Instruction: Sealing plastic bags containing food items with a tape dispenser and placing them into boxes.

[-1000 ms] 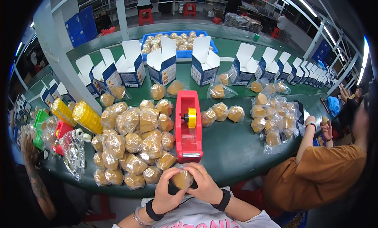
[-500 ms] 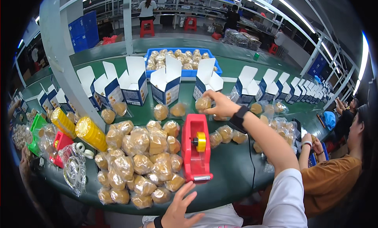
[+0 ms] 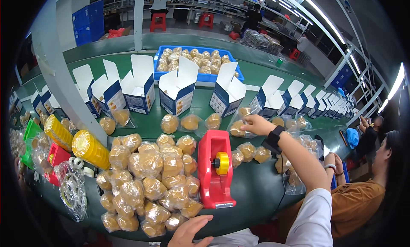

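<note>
Just now, right hand [image 3: 255, 124] grips bagged bun [image 3: 237, 126]; left hand [image 3: 191, 231] open.

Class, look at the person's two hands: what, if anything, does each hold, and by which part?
The right hand grips a clear-bagged golden ball at the bag's upper right edge. The left hand holds nothing, resting open at the table edge.

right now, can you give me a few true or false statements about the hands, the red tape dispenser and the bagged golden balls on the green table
1. The right hand rests on a clear bag of golden balls beyond the red plastic tape dispenser. True.
2. The left hand grips the dispenser. False: it lies open at the green table's near edge, apart from it.
3. The blue plastic crate is empty. False: it holds golden balls.
4. The white and blue cardboard boxes stand with flaps open. True.
</note>
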A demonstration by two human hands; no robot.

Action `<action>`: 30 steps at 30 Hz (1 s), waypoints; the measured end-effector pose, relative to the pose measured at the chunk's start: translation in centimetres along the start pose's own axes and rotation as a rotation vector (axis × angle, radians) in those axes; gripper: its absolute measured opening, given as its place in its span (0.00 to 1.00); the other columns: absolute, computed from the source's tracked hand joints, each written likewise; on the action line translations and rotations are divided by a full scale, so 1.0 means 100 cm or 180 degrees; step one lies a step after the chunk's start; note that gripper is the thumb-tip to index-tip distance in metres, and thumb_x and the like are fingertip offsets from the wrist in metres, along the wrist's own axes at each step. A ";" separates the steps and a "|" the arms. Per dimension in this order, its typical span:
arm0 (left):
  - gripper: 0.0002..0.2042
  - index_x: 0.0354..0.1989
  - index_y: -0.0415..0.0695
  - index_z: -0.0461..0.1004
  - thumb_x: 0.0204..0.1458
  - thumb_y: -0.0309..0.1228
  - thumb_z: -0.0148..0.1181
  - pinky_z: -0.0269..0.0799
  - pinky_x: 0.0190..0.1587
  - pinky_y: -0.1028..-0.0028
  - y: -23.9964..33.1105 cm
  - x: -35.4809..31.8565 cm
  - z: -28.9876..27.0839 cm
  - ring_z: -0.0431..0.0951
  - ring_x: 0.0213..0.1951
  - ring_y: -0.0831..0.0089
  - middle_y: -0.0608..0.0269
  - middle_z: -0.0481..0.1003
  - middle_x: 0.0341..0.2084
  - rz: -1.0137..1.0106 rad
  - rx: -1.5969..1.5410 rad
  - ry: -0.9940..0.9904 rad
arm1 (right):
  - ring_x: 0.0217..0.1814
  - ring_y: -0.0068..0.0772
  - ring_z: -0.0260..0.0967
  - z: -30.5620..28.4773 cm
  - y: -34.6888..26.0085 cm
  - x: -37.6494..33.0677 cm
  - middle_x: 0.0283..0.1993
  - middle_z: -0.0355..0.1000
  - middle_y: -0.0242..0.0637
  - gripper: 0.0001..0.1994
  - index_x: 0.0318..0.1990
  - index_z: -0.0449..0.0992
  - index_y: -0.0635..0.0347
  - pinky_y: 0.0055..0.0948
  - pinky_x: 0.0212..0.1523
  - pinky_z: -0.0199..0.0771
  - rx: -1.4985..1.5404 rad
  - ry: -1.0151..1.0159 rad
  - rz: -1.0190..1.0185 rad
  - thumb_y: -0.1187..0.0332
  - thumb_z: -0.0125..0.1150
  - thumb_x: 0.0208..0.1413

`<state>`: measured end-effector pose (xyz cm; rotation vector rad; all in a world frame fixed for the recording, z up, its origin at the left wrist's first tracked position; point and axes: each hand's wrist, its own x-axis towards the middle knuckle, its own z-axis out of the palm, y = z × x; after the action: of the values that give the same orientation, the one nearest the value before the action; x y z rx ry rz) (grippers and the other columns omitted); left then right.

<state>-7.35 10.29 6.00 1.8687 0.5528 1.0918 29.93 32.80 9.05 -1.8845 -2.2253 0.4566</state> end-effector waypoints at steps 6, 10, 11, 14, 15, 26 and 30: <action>0.30 0.58 0.38 0.56 0.45 0.24 0.61 0.67 0.50 0.61 0.024 -0.016 0.027 0.71 0.47 0.49 0.42 0.68 0.48 -0.0055 0.0280 -0.0132 | 0.18 0.24 0.63 -0.002 0.007 -0.030 0.23 0.73 0.37 0.13 0.30 0.74 0.67 0.25 0.21 0.64 0.0988 0.0447 0.0300 0.63 0.56 0.56; 0.32 0.59 0.39 0.55 0.45 0.26 0.62 0.67 0.51 0.63 0.036 -0.021 0.053 0.71 0.49 0.53 0.44 0.65 0.50 0.0005 0.0433 -0.0508 | 0.22 0.27 0.69 -0.042 -0.003 -0.112 0.23 0.72 0.34 0.10 0.27 0.71 0.62 0.25 0.20 0.68 0.3372 0.0098 0.0990 0.66 0.54 0.57; 0.33 0.59 0.39 0.55 0.44 0.26 0.63 0.68 0.51 0.65 0.034 -0.022 0.060 0.72 0.49 0.57 0.46 0.64 0.51 0.0140 0.0533 -0.0633 | 0.23 0.28 0.71 -0.048 -0.023 -0.142 0.25 0.73 0.34 0.09 0.27 0.70 0.60 0.24 0.20 0.71 0.3634 0.0106 0.1125 0.68 0.52 0.58; 0.31 0.58 0.39 0.57 0.44 0.28 0.63 0.71 0.46 0.69 0.045 -0.018 0.096 0.74 0.45 0.60 0.47 0.66 0.48 -0.0171 0.0330 -0.0504 | 0.29 0.33 0.75 -0.024 -0.068 -0.223 0.32 0.75 0.42 0.06 0.34 0.68 0.62 0.29 0.28 0.78 0.4816 -0.0257 0.1260 0.69 0.49 0.59; 0.28 0.55 0.39 0.60 0.45 0.28 0.63 0.74 0.40 0.70 0.049 -0.014 0.113 0.76 0.41 0.61 0.47 0.69 0.45 -0.0613 0.0045 -0.0213 | 0.30 0.33 0.75 -0.006 -0.082 -0.244 0.33 0.75 0.43 0.06 0.36 0.68 0.62 0.28 0.29 0.78 0.5019 -0.0209 0.1305 0.70 0.47 0.60; 0.14 0.39 0.38 0.66 0.47 0.30 0.59 0.70 0.27 0.63 0.028 -0.006 0.202 0.75 0.23 0.55 0.55 0.74 0.24 -0.0682 0.1662 -0.0053 | 0.33 0.29 0.72 0.082 -0.081 -0.395 0.35 0.72 0.43 0.08 0.44 0.65 0.64 0.24 0.34 0.73 0.4966 0.1340 0.1287 0.75 0.50 0.57; 0.09 0.34 0.38 0.68 0.49 0.31 0.55 0.71 0.25 0.60 0.058 -0.002 0.211 0.75 0.23 0.52 0.49 0.74 0.23 -0.0939 0.1341 0.0390 | 0.31 0.22 0.67 0.088 -0.092 -0.411 0.35 0.68 0.38 0.13 0.45 0.64 0.64 0.21 0.33 0.69 0.3719 0.2156 0.0882 0.80 0.53 0.51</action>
<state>10.36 -2.66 6.05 1.9949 1.1640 0.9456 25.55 -9.93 6.23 -1.3357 -0.8820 0.7712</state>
